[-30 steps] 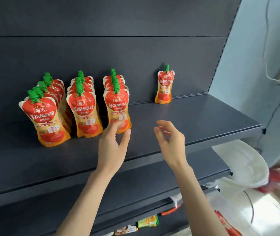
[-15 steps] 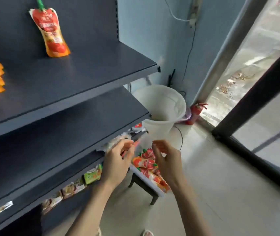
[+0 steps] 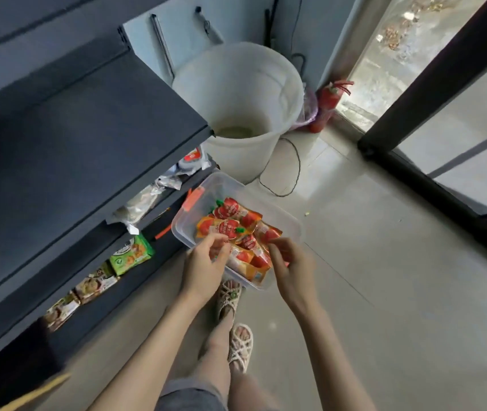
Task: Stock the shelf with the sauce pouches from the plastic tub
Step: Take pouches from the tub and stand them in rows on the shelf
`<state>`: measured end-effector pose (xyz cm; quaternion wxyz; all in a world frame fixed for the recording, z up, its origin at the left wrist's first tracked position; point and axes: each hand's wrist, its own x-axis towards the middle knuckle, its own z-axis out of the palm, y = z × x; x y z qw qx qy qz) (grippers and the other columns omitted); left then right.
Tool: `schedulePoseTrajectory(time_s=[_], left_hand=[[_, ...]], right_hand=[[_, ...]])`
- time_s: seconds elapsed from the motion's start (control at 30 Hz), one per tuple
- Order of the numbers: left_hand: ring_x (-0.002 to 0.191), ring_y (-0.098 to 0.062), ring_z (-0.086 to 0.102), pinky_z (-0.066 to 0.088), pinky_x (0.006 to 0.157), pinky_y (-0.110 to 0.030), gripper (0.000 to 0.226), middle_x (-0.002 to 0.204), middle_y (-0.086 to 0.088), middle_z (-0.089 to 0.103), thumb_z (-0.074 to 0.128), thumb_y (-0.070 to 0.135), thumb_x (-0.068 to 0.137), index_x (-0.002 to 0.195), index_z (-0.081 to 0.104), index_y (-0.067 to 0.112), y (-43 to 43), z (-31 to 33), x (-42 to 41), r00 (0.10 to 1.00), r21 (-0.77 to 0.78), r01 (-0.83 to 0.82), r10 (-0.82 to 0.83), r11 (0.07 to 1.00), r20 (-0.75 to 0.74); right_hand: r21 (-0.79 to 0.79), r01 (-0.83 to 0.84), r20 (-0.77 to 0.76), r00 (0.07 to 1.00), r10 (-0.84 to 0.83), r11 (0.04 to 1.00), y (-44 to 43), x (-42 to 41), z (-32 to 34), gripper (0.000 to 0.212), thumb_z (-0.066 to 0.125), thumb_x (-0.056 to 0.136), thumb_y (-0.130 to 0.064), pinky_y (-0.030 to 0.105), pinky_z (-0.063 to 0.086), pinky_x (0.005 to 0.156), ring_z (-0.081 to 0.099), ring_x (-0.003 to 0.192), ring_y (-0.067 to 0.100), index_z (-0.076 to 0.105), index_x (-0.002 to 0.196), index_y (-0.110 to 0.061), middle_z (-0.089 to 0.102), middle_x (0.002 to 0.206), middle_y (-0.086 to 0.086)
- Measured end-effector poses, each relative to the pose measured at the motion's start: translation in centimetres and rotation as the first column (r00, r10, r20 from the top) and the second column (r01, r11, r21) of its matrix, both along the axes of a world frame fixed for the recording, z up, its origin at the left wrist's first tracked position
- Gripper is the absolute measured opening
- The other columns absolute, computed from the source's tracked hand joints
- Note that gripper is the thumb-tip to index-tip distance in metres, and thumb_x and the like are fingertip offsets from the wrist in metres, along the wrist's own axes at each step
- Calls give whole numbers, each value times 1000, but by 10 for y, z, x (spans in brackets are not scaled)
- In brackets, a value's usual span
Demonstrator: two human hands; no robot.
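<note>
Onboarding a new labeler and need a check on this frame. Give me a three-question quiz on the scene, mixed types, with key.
1. True or false: the plastic tub is empty.
2. What stands on the floor just beyond the tub? A) white bucket B) cardboard box C) shopping trolley
3. Where are the left hand and right hand?

Key:
1. False. Red sauce pouches lie in it.
2. A.
3. Both are over the tub's near end, fingers curled at the pouches. Whether either hand has a grip is unclear.
</note>
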<state>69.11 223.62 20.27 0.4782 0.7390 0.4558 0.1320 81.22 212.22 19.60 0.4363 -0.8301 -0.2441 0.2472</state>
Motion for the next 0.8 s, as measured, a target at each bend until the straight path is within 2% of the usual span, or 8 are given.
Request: schedulePoseTrajectory(time_s=[0.2,0.27,0.33,0.4,0.5,0.57,0.7,0.8], left_hand=[[86,-6,56,38,63,-5,12,92,7,61,54,14,93,103,60,14,54,-103,46,989,-178,-35,8,983,-149],[93,-11,57,40,69,-11,16,97,3,61,54,16,93,107,60,13,73,-141,57,977,-222,-47,-2,974,-215],[96,-14,57,44,75,-20,18,100,1,61,54,18,93,109,59,13,91,-182,67,961,-252,-32,-39,967,-273],[97,-14,57,44,77,-24,20,104,0,61,54,20,93,111,58,14,109,-222,76,938,-277,-8,-89,961,-335],[103,-15,56,45,82,-28,26,115,-2,58,57,21,91,116,55,14,131,-275,87,904,-322,41,-172,946,-392],[112,-18,53,45,91,-32,32,122,-5,54,60,21,89,119,54,13,144,-305,94,882,-307,97,-225,947,-414],[127,-22,41,34,106,-37,53,136,-6,45,66,23,85,133,46,11,168,-355,104,831,-301,249,-362,921,-422],[135,-21,31,24,111,-41,67,146,-2,36,67,33,83,140,37,16,183,-389,101,734,-323,354,-475,878,-485]], right_hand=[[-143,54,-134,988,-73,988,46,38,-90,13,56,92,-17,36,53,79,65,85,14,68,96,-15,69,89,-4],[-194,61,-174,980,-95,979,64,50,-121,14,55,92,-17,27,51,77,64,85,13,68,97,-13,67,88,-5],[-229,69,-201,973,-117,971,81,63,-152,14,55,93,-18,11,45,71,60,83,7,67,99,-13,65,88,-8],[-256,72,-226,965,-133,964,98,74,-185,13,55,93,-19,6,41,67,58,81,1,66,98,-16,63,87,-11],[-286,44,-243,963,-117,957,120,89,-233,14,54,93,-19,15,43,74,57,83,4,65,100,-15,62,91,-10],[-323,7,-250,964,-92,946,134,98,-268,20,53,94,-21,23,45,83,58,95,11,63,110,-14,65,103,-3],[-384,-85,-263,965,-20,920,155,110,-331,38,51,94,-30,43,43,102,50,121,21,50,129,-16,55,131,4],[-443,-161,-193,978,81,882,165,109,-367,47,50,93,-32,49,35,109,41,131,24,42,137,-16,47,141,6]])
